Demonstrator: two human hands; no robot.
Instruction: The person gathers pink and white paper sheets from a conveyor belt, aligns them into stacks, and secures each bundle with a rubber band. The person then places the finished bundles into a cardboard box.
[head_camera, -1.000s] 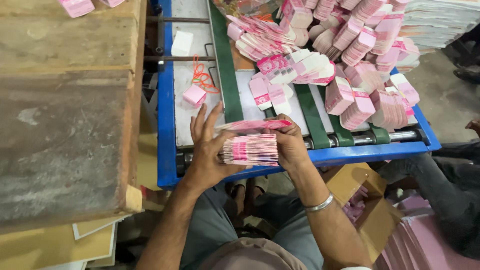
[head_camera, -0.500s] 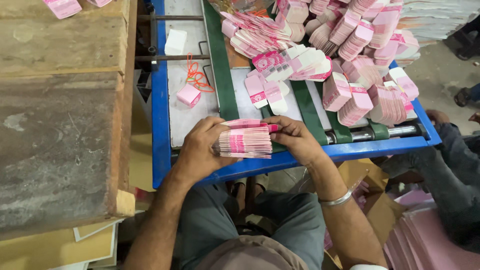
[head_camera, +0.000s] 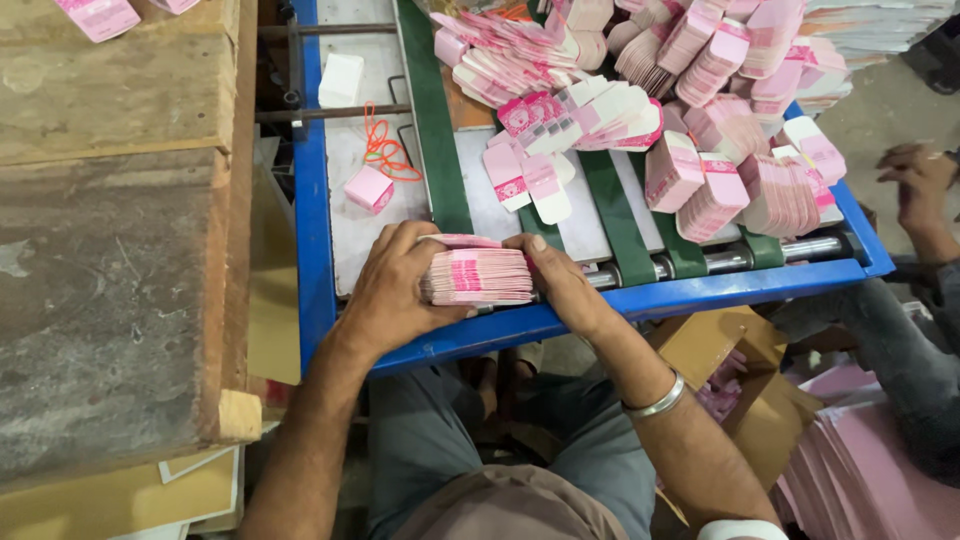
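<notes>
One squared bundle of flat pink cartons (head_camera: 478, 277) is clamped edgewise between the left hand (head_camera: 392, 292) and the right hand (head_camera: 562, 283), both closed against its ends, resting on the blue tray rim (head_camera: 560, 318). Beyond the grip, many loose pink cartons (head_camera: 700, 130) are heaped on the green belts (head_camera: 432, 130), judged uncollected. One folded pink box (head_camera: 368, 188) lies beyond the left hand.

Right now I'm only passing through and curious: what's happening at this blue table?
A person squeezes a stack of flat pink cartons between the left hand and right hand at the near edge of the blue table. More pink cartons lie heaped over green belts. Another person's hand shows at far right.
</notes>
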